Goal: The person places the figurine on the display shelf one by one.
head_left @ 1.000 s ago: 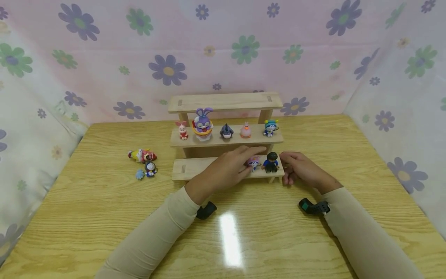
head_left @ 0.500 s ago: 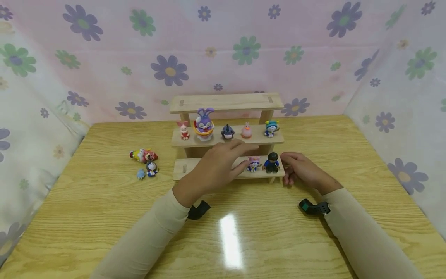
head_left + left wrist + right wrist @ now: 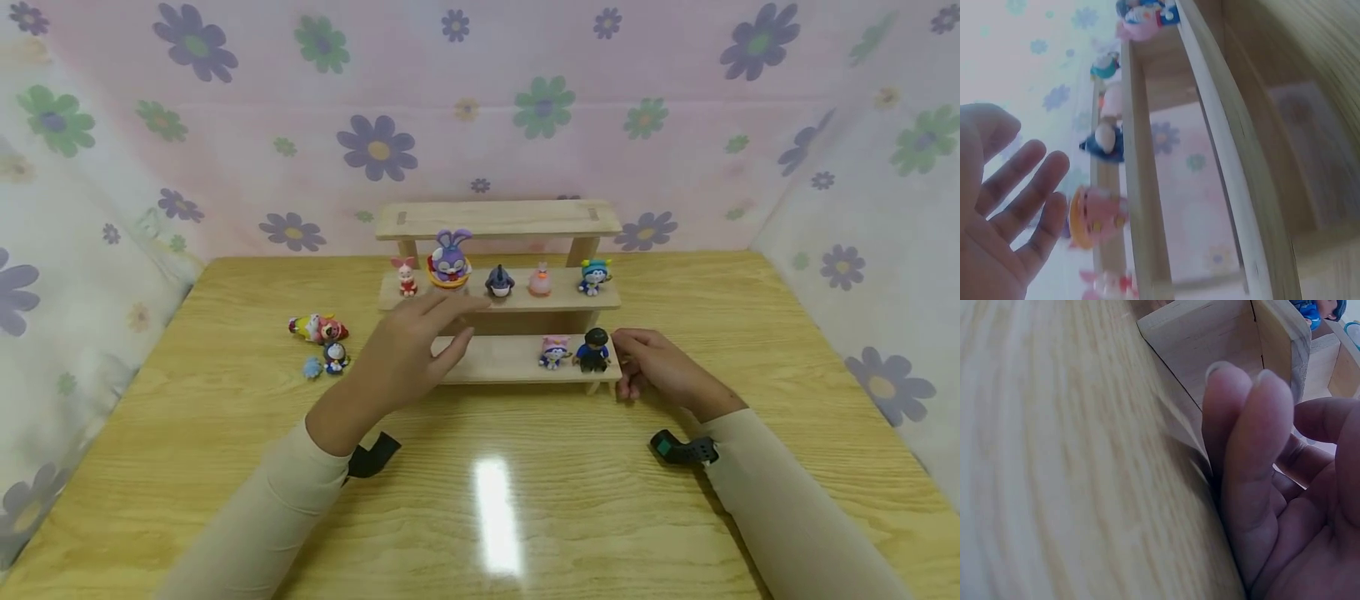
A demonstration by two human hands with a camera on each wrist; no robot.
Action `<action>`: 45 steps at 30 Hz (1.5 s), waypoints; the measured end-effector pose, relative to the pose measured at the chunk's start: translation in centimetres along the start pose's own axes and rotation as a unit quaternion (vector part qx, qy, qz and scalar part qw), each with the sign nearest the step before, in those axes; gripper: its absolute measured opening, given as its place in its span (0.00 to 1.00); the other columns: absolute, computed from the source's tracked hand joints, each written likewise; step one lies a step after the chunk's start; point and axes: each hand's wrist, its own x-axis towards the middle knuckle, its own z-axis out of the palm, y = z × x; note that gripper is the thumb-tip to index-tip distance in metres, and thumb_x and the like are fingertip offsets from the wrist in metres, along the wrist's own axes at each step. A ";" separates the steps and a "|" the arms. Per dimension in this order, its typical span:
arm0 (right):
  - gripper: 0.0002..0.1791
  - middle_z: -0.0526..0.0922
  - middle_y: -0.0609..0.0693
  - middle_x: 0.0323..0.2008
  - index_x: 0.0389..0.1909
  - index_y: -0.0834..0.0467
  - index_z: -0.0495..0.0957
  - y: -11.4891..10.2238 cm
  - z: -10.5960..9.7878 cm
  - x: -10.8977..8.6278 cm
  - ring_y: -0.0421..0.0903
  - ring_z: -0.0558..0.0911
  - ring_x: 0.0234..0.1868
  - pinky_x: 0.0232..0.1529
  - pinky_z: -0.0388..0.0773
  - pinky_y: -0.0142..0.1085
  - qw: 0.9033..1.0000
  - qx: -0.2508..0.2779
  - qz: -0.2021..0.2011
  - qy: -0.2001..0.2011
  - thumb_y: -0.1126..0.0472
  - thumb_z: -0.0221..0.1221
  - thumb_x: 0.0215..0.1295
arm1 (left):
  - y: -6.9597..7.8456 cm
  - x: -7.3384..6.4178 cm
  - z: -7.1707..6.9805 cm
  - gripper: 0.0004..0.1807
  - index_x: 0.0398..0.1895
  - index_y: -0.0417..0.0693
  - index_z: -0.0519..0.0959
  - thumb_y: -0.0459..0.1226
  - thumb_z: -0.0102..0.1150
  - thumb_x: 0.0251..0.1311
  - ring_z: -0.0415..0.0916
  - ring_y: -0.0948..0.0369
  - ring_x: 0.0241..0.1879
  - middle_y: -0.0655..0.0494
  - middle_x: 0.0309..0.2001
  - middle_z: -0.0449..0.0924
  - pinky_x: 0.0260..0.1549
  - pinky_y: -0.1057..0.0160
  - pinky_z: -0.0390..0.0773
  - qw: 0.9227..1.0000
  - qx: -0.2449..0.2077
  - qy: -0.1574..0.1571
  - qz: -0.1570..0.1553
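A three-tier wooden shelf [image 3: 498,217] stands on the table. My left hand [image 3: 397,354] hovers over the left part of its lowest tier, fingers extended and holding nothing. In the left wrist view its fingers [image 3: 1029,194] are spread apart. A pink-hatted figurine [image 3: 555,353] and a black-haired toy figure [image 3: 594,352] are at the right end of that tier. Beside them, my right hand [image 3: 663,371] rests on the table by the shelf's end, fingers loosely bent around nothing. Whether a fingertip touches the wood, I cannot tell.
On the middle tier are a purple rabbit figurine [image 3: 450,260], a piglet figurine [image 3: 406,278], a grey figurine [image 3: 499,283], a pink bird-like figurine [image 3: 540,282] and a blue-hatted figurine [image 3: 593,278]. Left of the shelf are a lying colourful figurine [image 3: 318,328], a dark-hooded figurine [image 3: 335,357] and a small blue piece [image 3: 312,367].
My left hand has moved left along the lowest tier, away from the pink-hatted figurine, which stays standing there. The right hand keeps its place by the shelf's end.
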 end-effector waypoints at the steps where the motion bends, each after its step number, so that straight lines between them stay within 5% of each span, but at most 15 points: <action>1: 0.28 0.81 0.54 0.31 0.56 0.66 0.70 0.1 0.0 0.0 0.45 0.81 0.23 0.24 0.82 0.38 1.000 -0.001 0.000 0.002 0.45 0.37 0.82 | -0.2 -0.2 -0.3 0.20 0.60 0.50 0.79 0.34 0.63 0.65 0.81 0.58 0.40 0.54 0.50 0.83 0.40 0.59 0.81 1.000 -0.006 0.005 -0.005; 10: 0.31 0.82 0.53 0.35 0.62 0.66 0.68 0.5 0.0 0.3 0.45 0.82 0.24 0.25 0.82 0.38 1.000 -0.006 -0.001 0.001 0.43 0.37 0.82 | -2.7 -3.0 -3.1 0.17 0.56 0.42 0.80 0.29 0.62 0.63 0.82 0.55 0.41 0.48 0.45 0.85 0.47 0.51 0.79 0.995 -0.004 0.074 -0.068; 16: 0.30 0.81 0.53 0.34 0.61 0.65 0.69 0.6 -0.3 0.2 0.45 0.82 0.23 0.24 0.82 0.38 1.000 -0.003 0.000 0.009 0.43 0.36 0.82 | -5.0 -3.1 -4.7 0.16 0.57 0.40 0.80 0.30 0.56 0.68 0.81 0.50 0.45 0.44 0.45 0.85 0.51 0.47 0.76 0.978 -0.051 0.129 -0.158; 21: 0.29 0.81 0.54 0.34 0.59 0.65 0.70 0.5 -0.3 0.2 0.45 0.82 0.23 0.24 0.82 0.38 1.000 -0.004 -0.002 0.006 0.43 0.37 0.82 | -7.0 -3.5 -5.3 0.16 0.59 0.43 0.78 0.33 0.53 0.71 0.80 0.49 0.48 0.43 0.47 0.83 0.54 0.47 0.73 0.963 -0.067 0.123 -0.229; 28: 0.31 0.81 0.51 0.40 0.60 0.65 0.68 1.0 -0.7 -1.3 0.46 0.82 0.25 0.25 0.82 0.40 1.000 -0.011 0.006 0.018 0.42 0.36 0.82 | -9.3 -3.4 -4.9 0.18 0.63 0.45 0.75 0.39 0.51 0.75 0.78 0.51 0.54 0.45 0.54 0.80 0.55 0.51 0.73 0.941 -0.137 0.079 -0.299; 34: 0.31 0.82 0.52 0.42 0.59 0.63 0.70 1.1 -0.9 -1.1 0.46 0.82 0.26 0.26 0.82 0.39 1.000 -0.007 -0.001 0.015 0.40 0.38 0.80 | -10.9 -4.2 -5.2 0.20 0.66 0.47 0.73 0.41 0.49 0.75 0.74 0.47 0.58 0.43 0.59 0.76 0.59 0.44 0.68 0.931 -0.112 0.033 -0.346; 38: 0.31 0.82 0.53 0.40 0.59 0.64 0.70 0.6 -0.3 -0.1 0.46 0.82 0.25 0.25 0.82 0.39 1.000 -0.004 -0.001 0.007 0.40 0.38 0.81 | -12.0 -5.9 -5.9 0.23 0.70 0.46 0.70 0.42 0.47 0.76 0.69 0.43 0.62 0.40 0.66 0.69 0.59 0.40 0.69 0.924 -0.069 -0.037 -0.373; 45: 0.30 0.81 0.54 0.35 0.58 0.64 0.70 0.5 0.0 0.5 0.45 0.81 0.24 0.25 0.82 0.39 1.000 -0.006 0.002 0.007 0.42 0.37 0.82 | -13.3 -7.3 -6.0 0.31 0.76 0.48 0.60 0.49 0.45 0.76 0.58 0.32 0.68 0.31 0.72 0.56 0.61 0.26 0.58 0.889 -0.005 -0.190 -0.416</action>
